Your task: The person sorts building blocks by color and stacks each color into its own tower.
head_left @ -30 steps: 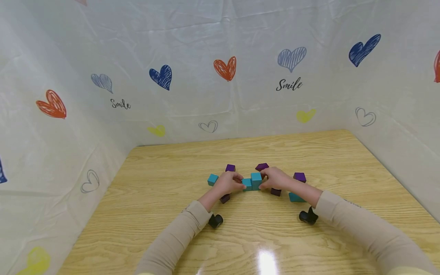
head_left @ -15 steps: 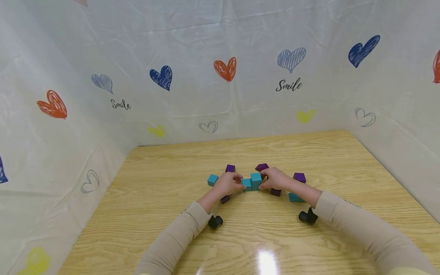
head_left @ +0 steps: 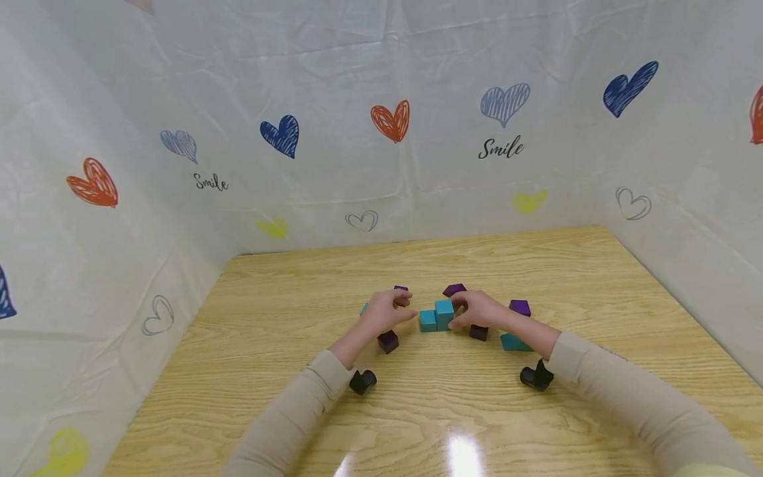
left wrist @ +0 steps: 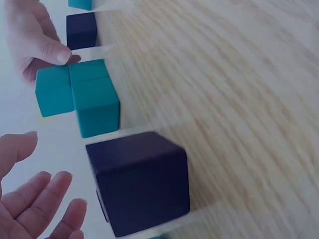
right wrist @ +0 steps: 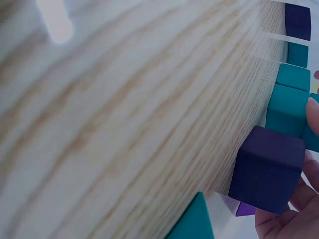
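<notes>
Two teal cubes sit side by side on the table, the left one (head_left: pixel 428 321) low, with another teal cube (head_left: pixel 444 307) on top of the right-hand one. My right hand (head_left: pixel 477 309) holds this stack at its right side, thumb in front and fingers behind. In the left wrist view, the right thumb touches the upper teal cube (left wrist: pixel 54 92). Left of the blocks, my left hand (head_left: pixel 384 314) is apart from them, its thumb and fingers spread with nothing between. A dark block (head_left: pixel 388 342) stands just below the left hand, looming large in the left wrist view.
Behind the left hand, a purple block (head_left: pixel 401 287) and a teal block (head_left: pixel 365 308) are partly hidden. Around the right hand lie a purple piece (head_left: pixel 455 289), a dark block (head_left: pixel 479 332), another purple block (head_left: pixel 520 307) and a teal triangular block (head_left: pixel 514 342). A printed curtain (head_left: pixel 441 165) encloses the table.
My left hand has let go of the low left teal cube and drawn back to the left, its fingers parting. The right hand and the teal cubes stay in place.
</notes>
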`<state>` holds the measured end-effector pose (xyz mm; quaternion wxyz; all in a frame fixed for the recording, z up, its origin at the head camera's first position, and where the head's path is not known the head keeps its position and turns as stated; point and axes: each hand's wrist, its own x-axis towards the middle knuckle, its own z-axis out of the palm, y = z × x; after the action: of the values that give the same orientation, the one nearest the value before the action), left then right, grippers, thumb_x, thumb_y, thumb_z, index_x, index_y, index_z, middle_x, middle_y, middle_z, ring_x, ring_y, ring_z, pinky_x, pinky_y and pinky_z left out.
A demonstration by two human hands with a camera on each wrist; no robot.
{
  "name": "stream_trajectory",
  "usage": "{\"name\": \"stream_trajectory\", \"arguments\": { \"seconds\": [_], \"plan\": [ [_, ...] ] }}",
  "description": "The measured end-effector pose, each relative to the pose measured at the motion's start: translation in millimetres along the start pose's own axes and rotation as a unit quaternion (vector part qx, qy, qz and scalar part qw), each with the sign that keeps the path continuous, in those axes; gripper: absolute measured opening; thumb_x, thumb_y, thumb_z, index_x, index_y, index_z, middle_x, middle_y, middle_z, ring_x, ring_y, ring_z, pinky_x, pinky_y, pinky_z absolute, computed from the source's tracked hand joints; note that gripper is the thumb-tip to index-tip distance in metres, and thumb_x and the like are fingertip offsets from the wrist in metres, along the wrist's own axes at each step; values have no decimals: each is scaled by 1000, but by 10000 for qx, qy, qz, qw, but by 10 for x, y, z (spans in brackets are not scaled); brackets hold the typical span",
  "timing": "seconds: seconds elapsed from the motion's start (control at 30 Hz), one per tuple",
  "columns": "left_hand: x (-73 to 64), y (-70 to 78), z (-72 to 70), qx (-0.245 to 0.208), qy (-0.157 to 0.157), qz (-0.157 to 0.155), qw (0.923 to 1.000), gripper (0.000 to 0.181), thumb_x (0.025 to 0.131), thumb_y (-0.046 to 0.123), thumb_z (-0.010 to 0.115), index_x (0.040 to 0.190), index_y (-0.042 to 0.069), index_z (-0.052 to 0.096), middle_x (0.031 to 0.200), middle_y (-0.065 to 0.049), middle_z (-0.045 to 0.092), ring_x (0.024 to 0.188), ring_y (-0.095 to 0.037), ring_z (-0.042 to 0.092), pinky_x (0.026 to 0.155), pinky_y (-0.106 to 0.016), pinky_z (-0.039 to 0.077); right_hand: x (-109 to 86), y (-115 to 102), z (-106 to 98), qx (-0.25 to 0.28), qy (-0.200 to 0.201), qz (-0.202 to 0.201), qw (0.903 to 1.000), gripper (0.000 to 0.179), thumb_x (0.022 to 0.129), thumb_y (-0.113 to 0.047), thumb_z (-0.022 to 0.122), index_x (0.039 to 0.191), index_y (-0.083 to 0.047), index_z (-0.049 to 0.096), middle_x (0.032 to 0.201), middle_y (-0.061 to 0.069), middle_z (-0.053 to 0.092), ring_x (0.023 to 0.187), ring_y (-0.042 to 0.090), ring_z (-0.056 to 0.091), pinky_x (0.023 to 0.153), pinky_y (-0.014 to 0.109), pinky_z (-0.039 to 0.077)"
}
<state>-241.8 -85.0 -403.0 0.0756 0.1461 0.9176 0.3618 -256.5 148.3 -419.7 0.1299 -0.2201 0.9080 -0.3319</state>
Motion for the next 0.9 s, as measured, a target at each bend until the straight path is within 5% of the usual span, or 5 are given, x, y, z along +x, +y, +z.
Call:
{"name": "stream_trajectory", "arguments": {
  "seconds": [0.17,0.4,0.9],
  "plan": [
    [-20,-29,-101,142,209,-3,9997,40,85,25,66,120,8,59,107,-4,65,101,-25,56,84,-37,46,-14,7,-12,412,28,3,9991,63,75,-20,75,126,5,49,107,13,57,91,22,51,74,32,43],
    [-60,-51,-236,285,546,17,9981,41,85,26,65,122,9,59,107,-5,65,100,-26,56,81,-37,47,-35,0,-17,808,164,-36,9966,56,78,-20,73,125,2,52,112,15,56,100,30,53,81,37,46],
    [-118,-199,-397,88,871,-11,9962,37,87,19,63,121,7,59,107,-9,65,98,-27,57,83,-38,47,-54,-22,-21,783,395,29,9961,47,78,-22,73,117,0,59,104,12,60,100,31,55,81,38,46]
  ]
}}
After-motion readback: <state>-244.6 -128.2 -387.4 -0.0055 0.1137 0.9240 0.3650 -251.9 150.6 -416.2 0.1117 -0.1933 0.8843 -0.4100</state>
